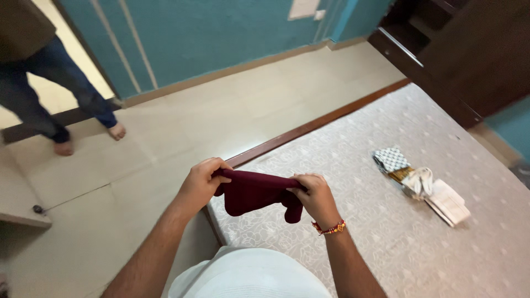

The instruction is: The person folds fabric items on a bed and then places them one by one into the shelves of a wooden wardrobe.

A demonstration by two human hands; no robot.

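Maroon cloth (253,192) hangs stretched between both hands above the near left corner of the bed (397,237), its long axis running left to right with the top edge pulled nearly level and the rest drooping toward the mattress. Left hand (203,179) is closed around the cloth's left end; right hand (316,196), with a red thread bracelet (329,228) at the wrist, pinches the right end, where a small flap dangles below the fingers. Farther right on the patterned mattress lies a small pile of folded cloths (422,182), well apart from the hands. Another person's legs (55,99) stand on the tiled floor at far left.
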